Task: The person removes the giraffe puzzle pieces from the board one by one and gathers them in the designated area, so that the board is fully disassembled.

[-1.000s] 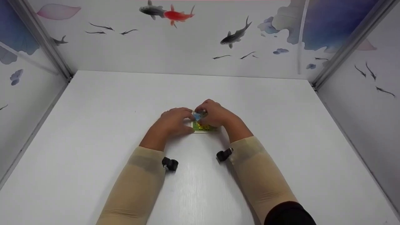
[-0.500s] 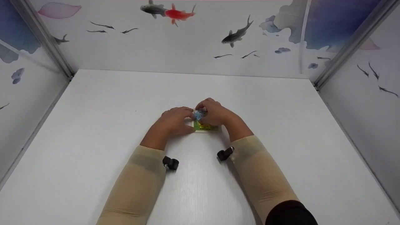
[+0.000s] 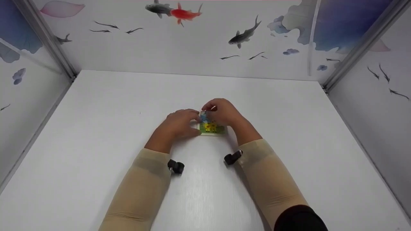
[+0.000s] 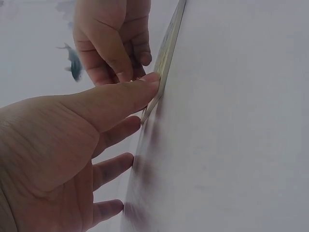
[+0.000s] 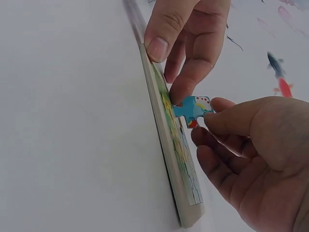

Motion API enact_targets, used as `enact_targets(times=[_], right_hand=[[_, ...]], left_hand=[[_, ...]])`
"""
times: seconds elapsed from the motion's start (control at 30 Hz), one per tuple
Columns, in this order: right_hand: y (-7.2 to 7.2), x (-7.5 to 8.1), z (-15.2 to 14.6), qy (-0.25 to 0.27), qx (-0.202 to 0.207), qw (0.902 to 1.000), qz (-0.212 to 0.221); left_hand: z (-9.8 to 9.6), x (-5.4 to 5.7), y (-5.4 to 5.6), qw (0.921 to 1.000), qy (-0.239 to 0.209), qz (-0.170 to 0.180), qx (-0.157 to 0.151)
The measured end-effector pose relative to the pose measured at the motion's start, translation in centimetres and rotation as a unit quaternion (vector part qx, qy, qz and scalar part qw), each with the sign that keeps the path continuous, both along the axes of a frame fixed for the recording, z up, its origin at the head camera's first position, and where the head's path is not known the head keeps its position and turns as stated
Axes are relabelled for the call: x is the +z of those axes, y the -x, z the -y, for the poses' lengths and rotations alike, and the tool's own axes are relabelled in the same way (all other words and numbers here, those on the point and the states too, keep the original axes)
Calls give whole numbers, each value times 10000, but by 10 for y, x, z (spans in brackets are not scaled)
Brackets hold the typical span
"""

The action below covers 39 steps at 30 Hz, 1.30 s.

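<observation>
A small jigsaw puzzle board (image 3: 212,134) with a pale rim lies on the white table, showing a yellow animal on green. My left hand (image 3: 180,123) holds its left side, the thumb on the near corner and the index finger farther back. In the left wrist view the other fingers (image 4: 114,169) reach down to the table. Between thumb and fingertips my right hand (image 3: 226,111) pinches a blue jigsaw piece (image 5: 193,107) with a red-dotted patch. The piece stands tilted over the board's far left part, close to the left index finger. My right hand covers the board's far right part.
White tabletop (image 3: 112,102) surrounds the board on every side. A back wall (image 3: 199,48) painted with fish and side walls with metal corner posts enclose the table. Each sleeved forearm carries a small black camera (image 3: 176,166) at the wrist.
My right hand has lifted and shifted slightly away from me, uncovering more of the yellow animal and the blue piece. The left hand stays in place on the board.
</observation>
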State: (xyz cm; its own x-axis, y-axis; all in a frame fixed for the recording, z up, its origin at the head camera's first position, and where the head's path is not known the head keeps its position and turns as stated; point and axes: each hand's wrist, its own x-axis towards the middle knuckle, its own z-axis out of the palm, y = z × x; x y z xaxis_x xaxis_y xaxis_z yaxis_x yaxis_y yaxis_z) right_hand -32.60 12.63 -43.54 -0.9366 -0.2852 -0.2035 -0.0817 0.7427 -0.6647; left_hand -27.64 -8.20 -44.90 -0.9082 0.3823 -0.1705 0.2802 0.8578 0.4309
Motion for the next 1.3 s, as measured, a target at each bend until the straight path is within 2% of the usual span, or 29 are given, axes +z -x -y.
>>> enact_targets(times=[0.23, 0.37, 0.6, 0.8, 1.07, 1.3], right_hand=[[5, 10, -28, 834, -417, 9953, -268], [9, 12, -51, 1055, -795, 9909, -251], [20, 6, -87, 1063, -1414, 9842, -118], [24, -3, -99, 1096, -1706, 9792, 97], [22, -11, -101, 941, -1864, 9774, 329], [22, -14, -103, 767, -1720, 9820, 128]], left_hand=[[1, 3, -3, 9999, -75, 127, 86], [1, 5, -6, 9995, -118, 262, 116], [2, 5, -4, 9993, -148, 316, 137], [3, 3, -3, 9993, -131, 301, 156], [1, 2, -3, 9991, -139, 342, 225], [1, 1, -4, 9990, -194, 355, 181]])
